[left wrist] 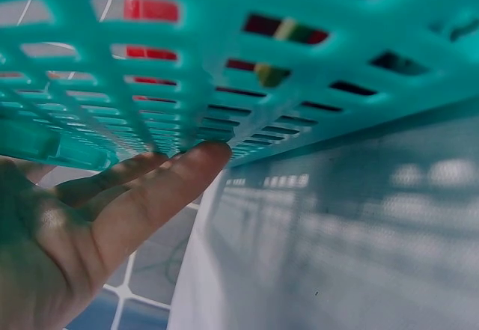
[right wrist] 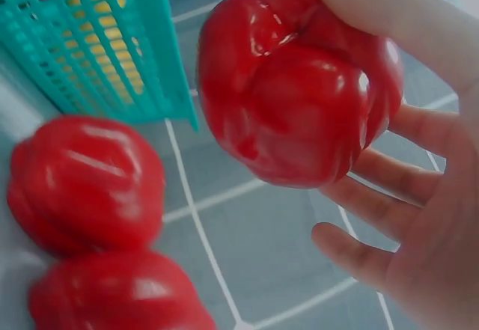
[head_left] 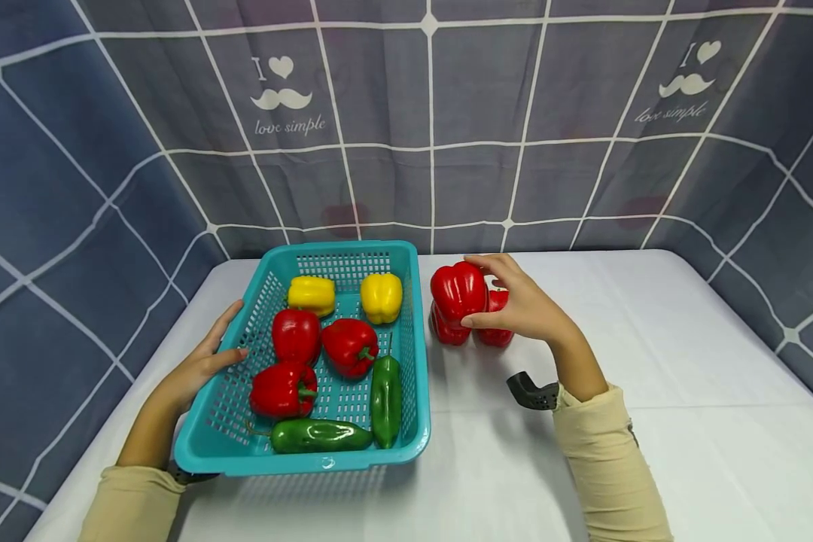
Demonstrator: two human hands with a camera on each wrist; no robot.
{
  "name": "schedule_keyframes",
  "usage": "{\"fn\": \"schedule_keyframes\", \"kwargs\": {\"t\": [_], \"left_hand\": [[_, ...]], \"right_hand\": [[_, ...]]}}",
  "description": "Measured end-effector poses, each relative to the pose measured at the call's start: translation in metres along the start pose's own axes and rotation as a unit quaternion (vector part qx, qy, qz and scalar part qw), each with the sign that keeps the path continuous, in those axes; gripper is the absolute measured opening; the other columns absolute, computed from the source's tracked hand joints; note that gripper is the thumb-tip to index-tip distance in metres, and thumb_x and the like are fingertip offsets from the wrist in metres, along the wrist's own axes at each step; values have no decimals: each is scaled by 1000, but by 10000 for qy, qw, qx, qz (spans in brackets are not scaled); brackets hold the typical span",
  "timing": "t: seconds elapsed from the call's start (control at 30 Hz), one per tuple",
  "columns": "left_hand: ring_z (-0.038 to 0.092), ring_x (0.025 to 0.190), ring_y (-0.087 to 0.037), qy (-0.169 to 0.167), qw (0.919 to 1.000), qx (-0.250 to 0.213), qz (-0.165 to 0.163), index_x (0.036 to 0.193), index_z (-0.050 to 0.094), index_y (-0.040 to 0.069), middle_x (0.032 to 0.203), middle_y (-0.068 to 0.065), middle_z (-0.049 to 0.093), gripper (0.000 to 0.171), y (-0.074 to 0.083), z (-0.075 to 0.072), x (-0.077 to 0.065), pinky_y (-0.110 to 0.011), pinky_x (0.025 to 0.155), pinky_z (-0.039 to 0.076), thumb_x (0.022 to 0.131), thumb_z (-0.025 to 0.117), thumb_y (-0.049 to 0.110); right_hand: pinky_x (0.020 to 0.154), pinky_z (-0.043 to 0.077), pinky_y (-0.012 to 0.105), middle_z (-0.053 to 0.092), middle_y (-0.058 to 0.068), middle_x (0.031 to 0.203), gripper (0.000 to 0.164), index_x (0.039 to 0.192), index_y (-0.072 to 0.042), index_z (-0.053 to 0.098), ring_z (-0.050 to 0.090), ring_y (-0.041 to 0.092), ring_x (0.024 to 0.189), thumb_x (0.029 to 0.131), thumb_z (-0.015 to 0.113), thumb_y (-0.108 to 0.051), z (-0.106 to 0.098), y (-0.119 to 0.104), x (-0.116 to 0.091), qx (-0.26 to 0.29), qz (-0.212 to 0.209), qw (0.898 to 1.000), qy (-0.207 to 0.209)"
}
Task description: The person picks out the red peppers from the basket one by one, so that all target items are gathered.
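In the head view, my right hand [head_left: 518,297] grips a red bell pepper [head_left: 458,292] between thumb and fingers. It is raised over two more red peppers [right wrist: 90,184] on the table, which the right wrist view shows side by side. At the left side of a teal perforated basket [head_left: 420,361], my left hand [head_left: 199,369] touches the rim with its fingers fairly straight. The left wrist view shows that hand [left wrist: 112,218] against the basket's outside. Inside the basket lie three red peppers [head_left: 296,336], two yellow peppers [head_left: 382,297] and two long green peppers [head_left: 321,436].
A white cloth covers the table [head_left: 684,339]. Grey curtains [head_left: 474,90] with white grid lines enclose its back and sides. A black wrist mount [head_left: 531,391] juts out beside the right forearm.
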State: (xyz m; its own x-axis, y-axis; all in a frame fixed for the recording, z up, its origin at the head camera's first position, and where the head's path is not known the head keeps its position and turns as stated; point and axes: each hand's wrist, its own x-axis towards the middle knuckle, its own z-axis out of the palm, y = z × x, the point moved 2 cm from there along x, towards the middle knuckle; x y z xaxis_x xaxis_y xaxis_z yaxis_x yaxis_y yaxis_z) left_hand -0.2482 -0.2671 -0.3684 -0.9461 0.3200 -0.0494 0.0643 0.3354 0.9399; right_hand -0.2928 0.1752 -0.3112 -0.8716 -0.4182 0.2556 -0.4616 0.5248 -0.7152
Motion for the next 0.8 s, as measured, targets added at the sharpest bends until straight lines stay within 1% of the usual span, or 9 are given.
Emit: {"fn": "schedule_keyframes", "kwargs": {"t": [0.13, 0.23, 0.3, 0.5, 0.67, 0.8], "left_hand": [[37, 116, -48, -28, 10000, -53, 53, 146, -9, 28, 146, -30, 5, 75, 1, 0, -1, -53, 71, 52, 92, 40, 10], [35, 116, -50, -37, 10000, -73, 57, 146, -9, 28, 146, -30, 5, 75, 0, -1, -1, -54, 71, 52, 92, 40, 10], [37, 115, -48, -36, 10000, -74, 42, 146, -8, 29, 145, -30, 5, 75, 0, -1, -1, -54, 71, 52, 92, 40, 10], [41, 113, -38, -23, 10000, -13, 12, 147, -7, 29, 146, -29, 5, 75, -1, -1, 0, -53, 72, 52, 92, 40, 10], [41, 114, -41, -46, 10000, -20, 62, 147, -7, 29, 145, -29, 5, 75, 0, -1, -1, -53, 71, 52, 92, 41, 10], [41, 113, -41, -24, 10000, -18, 12, 146, -7, 29, 145, -29, 5, 75, 0, 0, -1, -53, 71, 52, 92, 40, 10]], "right_hand": [[98, 39, 49, 40, 8, 127, 79, 137, -17, 38, 39, 27, 120, 69, 78, -25, -13, 11, -5, -54, 221, 9996, 143], [100, 37, 49, 40, 9, 128, 79, 137, -16, 39, 40, 28, 119, 70, 78, -25, -22, 20, -10, -107, 354, 9991, 226], [99, 37, 49, 40, 9, 129, 78, 136, -14, 39, 41, 28, 118, 69, 78, -24, -27, 25, -14, -96, 435, 9986, 271], [95, 42, 46, 38, 6, 129, 77, 135, -16, 40, 42, 24, 115, 69, 79, -22, -39, 41, -24, 95, 871, 9954, 387], [95, 42, 47, 37, 10, 131, 76, 136, -13, 38, 41, 28, 117, 72, 77, -24, -47, 52, -31, 33, 1116, 9929, 407], [96, 41, 49, 35, 12, 131, 77, 137, -12, 36, 40, 29, 117, 73, 76, -25, -53, 58, -34, -29, 1238, 9913, 443]]}}
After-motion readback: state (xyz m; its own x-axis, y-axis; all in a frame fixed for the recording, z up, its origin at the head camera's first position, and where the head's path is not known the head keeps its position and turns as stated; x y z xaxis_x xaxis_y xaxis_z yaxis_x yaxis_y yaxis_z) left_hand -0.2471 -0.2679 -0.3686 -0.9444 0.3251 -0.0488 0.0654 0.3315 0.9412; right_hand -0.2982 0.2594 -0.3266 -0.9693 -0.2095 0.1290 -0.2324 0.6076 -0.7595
